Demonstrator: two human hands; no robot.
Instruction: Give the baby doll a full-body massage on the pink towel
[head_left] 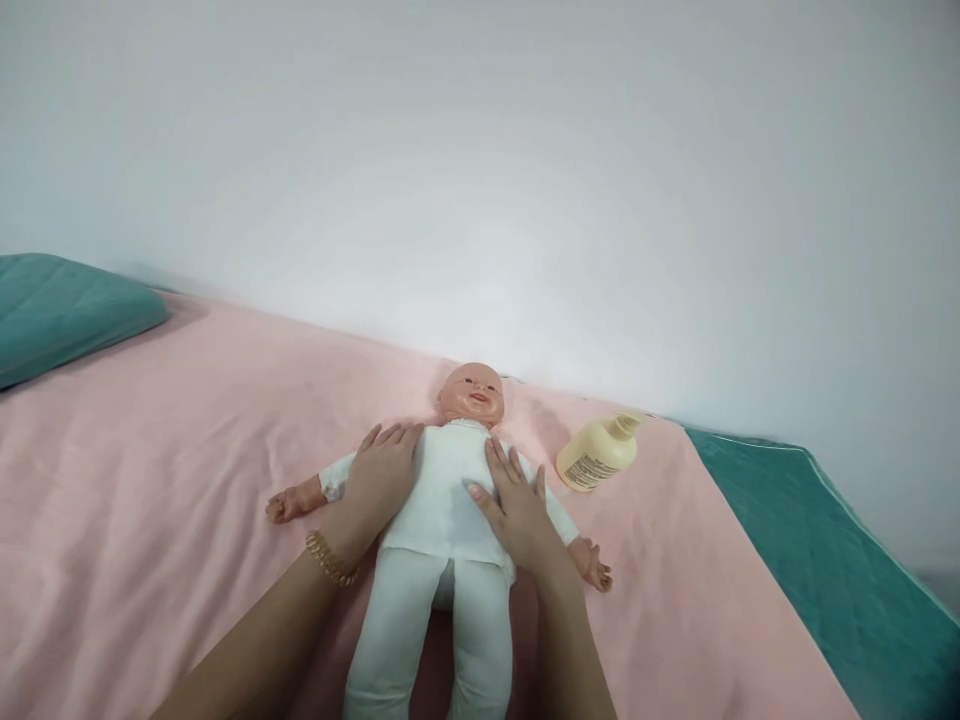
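Note:
A baby doll (442,505) with a bare plastic head and a white cloth body lies face up, its arms spread out to both sides. My left hand (384,475) rests with fingers stretched out on the doll's shoulder and upper arm, at the left of the picture. On the other side of the chest my right hand (519,508) lies flat, fingers apart and thumb pointing toward the middle. Neither hand grips anything. A pale yellow pump bottle (598,455) stands tilted in the view, just right of the doll's shoulder. The doll's feet are out of frame.
Beneath the doll spreads a wrinkled pink sheet (187,450). A green quilted pillow or pad (71,312) sits at the far left. Green fabric (817,540) shows along the right edge of the sheet. A plain pale wall (480,180) rises behind the doll's head.

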